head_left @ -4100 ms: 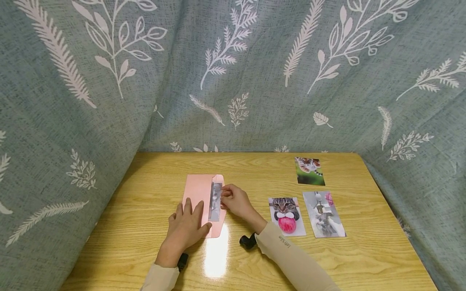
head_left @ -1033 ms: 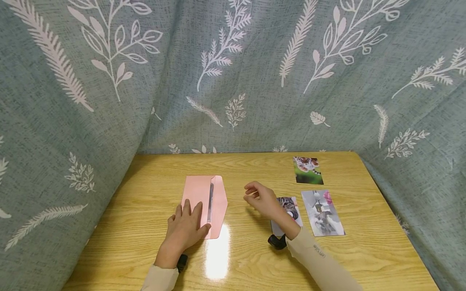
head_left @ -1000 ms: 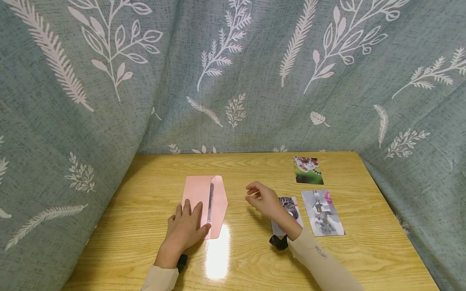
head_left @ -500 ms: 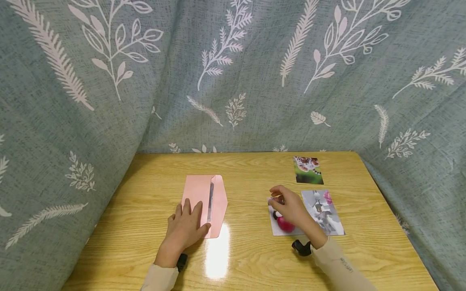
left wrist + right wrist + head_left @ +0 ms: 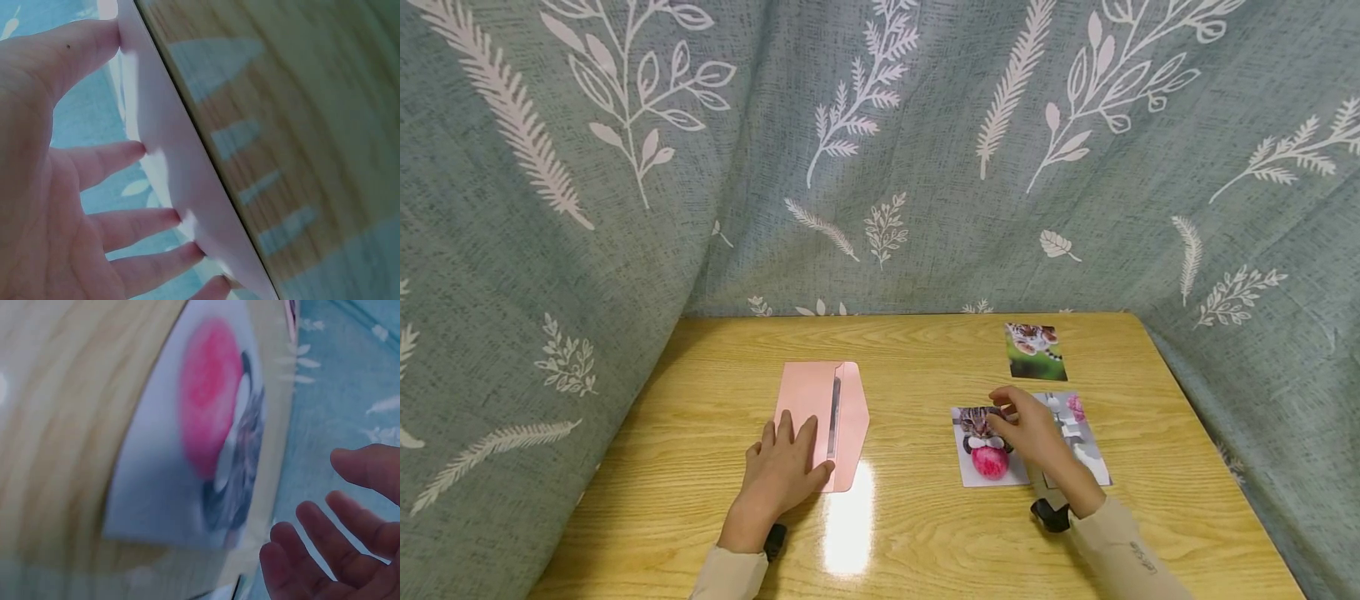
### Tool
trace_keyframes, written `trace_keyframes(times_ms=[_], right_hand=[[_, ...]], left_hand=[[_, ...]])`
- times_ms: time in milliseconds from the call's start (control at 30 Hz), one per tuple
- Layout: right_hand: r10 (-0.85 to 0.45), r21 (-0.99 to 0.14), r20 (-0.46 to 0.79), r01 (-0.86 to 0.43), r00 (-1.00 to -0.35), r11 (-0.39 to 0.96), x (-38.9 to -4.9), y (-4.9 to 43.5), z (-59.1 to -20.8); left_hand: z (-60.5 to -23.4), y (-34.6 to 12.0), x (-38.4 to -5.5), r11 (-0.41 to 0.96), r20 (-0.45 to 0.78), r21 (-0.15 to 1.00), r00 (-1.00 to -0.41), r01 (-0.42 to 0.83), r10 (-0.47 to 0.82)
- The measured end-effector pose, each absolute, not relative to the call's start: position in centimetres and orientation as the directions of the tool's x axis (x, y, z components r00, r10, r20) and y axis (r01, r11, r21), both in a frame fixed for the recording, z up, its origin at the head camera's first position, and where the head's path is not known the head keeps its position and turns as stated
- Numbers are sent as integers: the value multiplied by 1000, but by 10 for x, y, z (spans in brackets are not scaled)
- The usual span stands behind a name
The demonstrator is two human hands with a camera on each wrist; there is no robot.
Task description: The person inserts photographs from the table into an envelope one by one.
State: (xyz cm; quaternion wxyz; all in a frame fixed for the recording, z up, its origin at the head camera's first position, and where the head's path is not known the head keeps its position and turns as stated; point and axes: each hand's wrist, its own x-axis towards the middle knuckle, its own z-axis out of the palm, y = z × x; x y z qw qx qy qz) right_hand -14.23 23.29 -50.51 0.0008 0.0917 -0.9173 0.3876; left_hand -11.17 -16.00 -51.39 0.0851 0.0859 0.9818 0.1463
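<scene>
My left hand (image 5: 778, 467) lies with fingers spread on a pink envelope (image 5: 853, 433), its flap opened out to the right. A thin grey strip of a picture card (image 5: 833, 421) shows in the envelope's slot. In the left wrist view the fingertips press on the envelope (image 5: 181, 169). My right hand (image 5: 1028, 429), fingers loosely bent and holding nothing, hovers over the gap between two picture cards. Left of it is the card with a cat and a pink ball (image 5: 991, 471). The grey card with pink flowers (image 5: 1086, 458) is partly hidden under the hand.
Farther back lies a tiger card (image 5: 1037, 362). The wooden table (image 5: 917, 358) ends at a hanging leaf-print curtain (image 5: 880, 283), which also closes off both sides. A black wrist device (image 5: 1051, 515) sits under the right wrist.
The grey picture card slid left into the envelope, leaving only a strip showing. My right hand then let go and moved right, across the cat card. The left hand stayed put.
</scene>
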Motion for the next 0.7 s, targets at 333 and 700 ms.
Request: trace_keyframes(times_ms=[333, 700], right_hand=[[-131, -615, 149, -195, -980, 764, -143, 252, -516], [-165, -508, 58, -171, -985, 844, -142, 262, -529]], left_hand=[[-514, -160, -111, 940, -140, 309, -971, 145, 195], [-514, -161, -111, 937, -143, 317, -970, 143, 196]])
